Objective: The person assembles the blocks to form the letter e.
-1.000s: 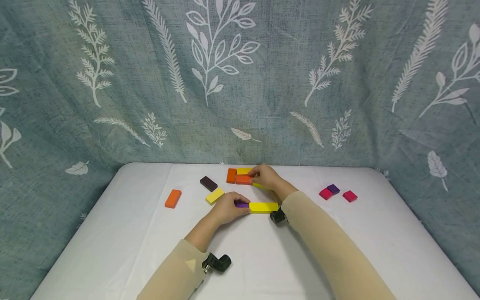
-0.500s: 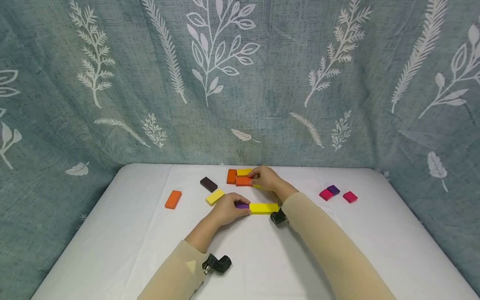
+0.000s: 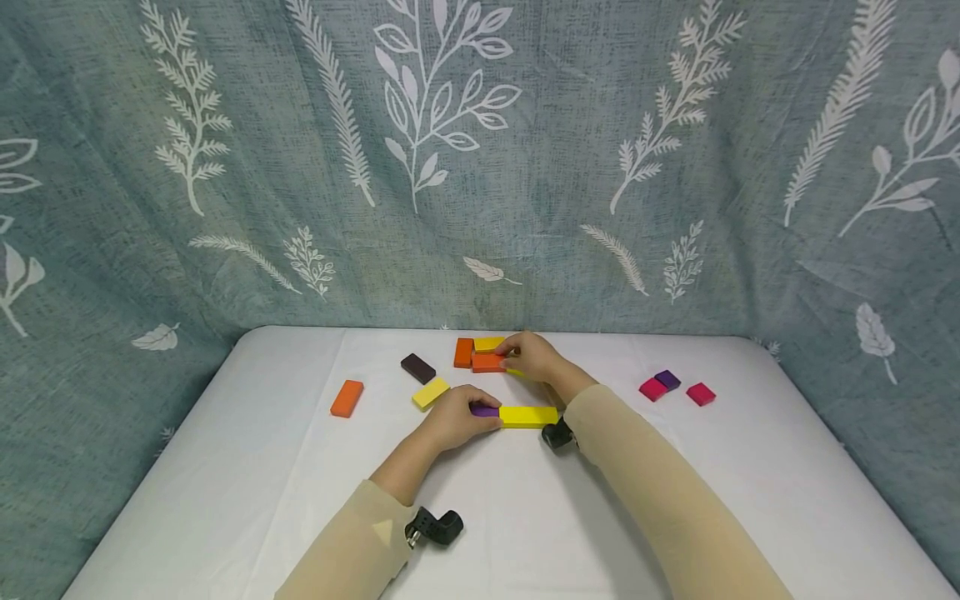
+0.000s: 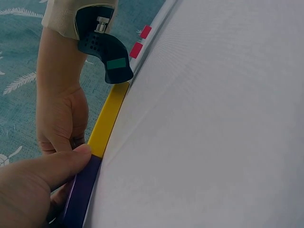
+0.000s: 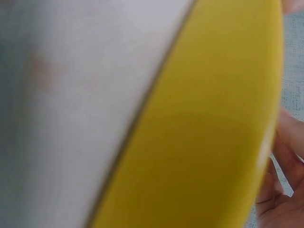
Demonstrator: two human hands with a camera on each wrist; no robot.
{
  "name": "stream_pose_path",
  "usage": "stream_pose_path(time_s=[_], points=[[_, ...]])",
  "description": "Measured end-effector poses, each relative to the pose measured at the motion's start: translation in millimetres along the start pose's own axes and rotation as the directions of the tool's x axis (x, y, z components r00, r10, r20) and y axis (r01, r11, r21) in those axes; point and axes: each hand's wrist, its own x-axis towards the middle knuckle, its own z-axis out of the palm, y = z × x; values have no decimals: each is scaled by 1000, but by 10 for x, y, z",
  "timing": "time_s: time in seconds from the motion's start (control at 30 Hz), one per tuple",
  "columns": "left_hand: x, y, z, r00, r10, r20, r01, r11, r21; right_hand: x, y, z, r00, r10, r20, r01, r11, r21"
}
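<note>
In the head view my left hand point(image 3: 453, 417) pinches a purple block point(image 3: 484, 411) between thumb and fingers. End to end with it, on its right, lies a yellow block point(image 3: 528, 417). The left wrist view shows the thumb across the seam of the purple block point(image 4: 81, 194) and the yellow block point(image 4: 109, 118). Farther back, my right hand point(image 3: 536, 357) holds the right end of an orange block point(image 3: 487, 363) with its fingertips. A yellow block point(image 3: 489, 343) lies behind that one, and another orange block point(image 3: 463, 352) stands crosswise at its left.
On the white table point(image 3: 300, 492) lie a dark brown block point(image 3: 417, 367), a loose yellow block point(image 3: 431, 394) and an orange block point(image 3: 347, 399) at the left. Pink blocks point(image 3: 701, 394) and a dark purple block point(image 3: 667, 380) lie right. A patterned curtain point(image 3: 555, 167) hangs behind.
</note>
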Motion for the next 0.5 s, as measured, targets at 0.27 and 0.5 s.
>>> stream_pose_path(time_s=[0.27,0.5], points=[[-5,4,-1,1000,-2,3,2,1000,-5,0,4,5,1000,-7,-1,7,1000,10],[-4,6,-2,1000,-7,2,7,1000,-7,4,1,-3,1000,-13,3,13,1000,0]])
